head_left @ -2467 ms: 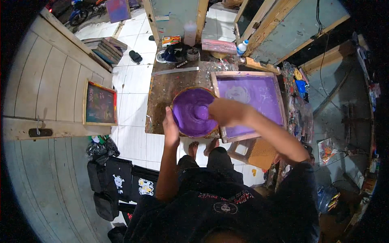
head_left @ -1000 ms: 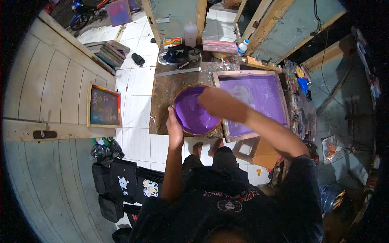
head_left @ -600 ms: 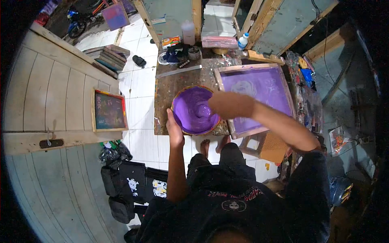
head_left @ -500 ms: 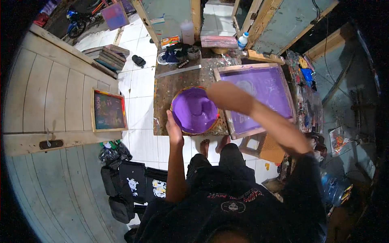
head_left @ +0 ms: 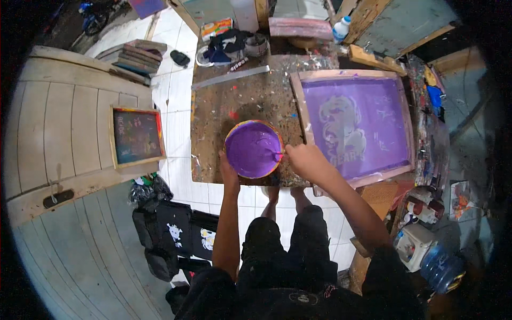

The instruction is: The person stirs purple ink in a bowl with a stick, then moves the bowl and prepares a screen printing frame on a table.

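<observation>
A round tub (head_left: 245,156) of thick purple ink, its rim smeared yellow and orange, stands near the front edge of the stained worktable (head_left: 213,114). My left hand (head_left: 229,173) grips the tub's left side. At its right rim, my right hand (head_left: 305,161) is closed on a thin tool (head_left: 279,156) with a pinkish, paint-covered part showing. The tool's lower end dips into the ink, and my fingers hide much of the rest. To the right of the tub lies a wooden-framed printing screen (head_left: 381,141), coated purple with a pale design in its mesh.
A metal ruler (head_left: 232,77), dark cloth (head_left: 226,45) and a white-blue bottle (head_left: 341,29) are toward the table's back. Left of it, a small framed screen (head_left: 137,136) leans by the door. Black printed fabric (head_left: 173,226) lies lower left; a blue water jug (head_left: 442,269) lower right.
My right hand has come down from above the tub's far right edge to its right rim. The ink surface has shifted. My left hand stays on the tub; the view has moved.
</observation>
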Tool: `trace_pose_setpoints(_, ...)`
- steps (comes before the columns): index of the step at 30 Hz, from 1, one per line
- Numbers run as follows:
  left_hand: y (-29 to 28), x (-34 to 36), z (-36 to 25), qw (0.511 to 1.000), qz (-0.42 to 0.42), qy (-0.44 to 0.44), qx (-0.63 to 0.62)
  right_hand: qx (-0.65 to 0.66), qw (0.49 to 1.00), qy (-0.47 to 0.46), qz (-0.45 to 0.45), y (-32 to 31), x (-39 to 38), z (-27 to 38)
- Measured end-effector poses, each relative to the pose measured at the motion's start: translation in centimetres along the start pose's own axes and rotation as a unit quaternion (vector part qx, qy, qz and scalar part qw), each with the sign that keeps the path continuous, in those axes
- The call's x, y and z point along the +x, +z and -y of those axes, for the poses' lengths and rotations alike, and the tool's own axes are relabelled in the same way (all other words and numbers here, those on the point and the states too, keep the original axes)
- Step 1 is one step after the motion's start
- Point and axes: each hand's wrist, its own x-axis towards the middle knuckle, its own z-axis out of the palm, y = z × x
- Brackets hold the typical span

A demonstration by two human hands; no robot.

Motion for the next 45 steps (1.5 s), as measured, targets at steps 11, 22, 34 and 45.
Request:
trace_pose_setpoints(11,-0.8,3.7,3.9,0.996,-0.03,0.012,0.082,-0.216,0.962,-0.077,0.146,-2.8,5.1,-0.1)
trace_pose_setpoints(22,-3.0,2.6,2.9,0.987,-0.042,-0.048,0.148,-0.35,0.803,-0.482,-0.023,-1.9,14.7,1.9)
trace_pose_setpoints(34,-2.2,-2.6,10.6,0.959,0.121,-0.104,-0.235,-0.191,0.946,-0.111,0.237,1.1,8.4,2.1)
trace_pose_setpoints(45,-1.6,-3.1,9.5,0.976,0.124,0.016,-0.177,-0.169,0.961,-0.097,0.198,3.3,10.7,2.4)
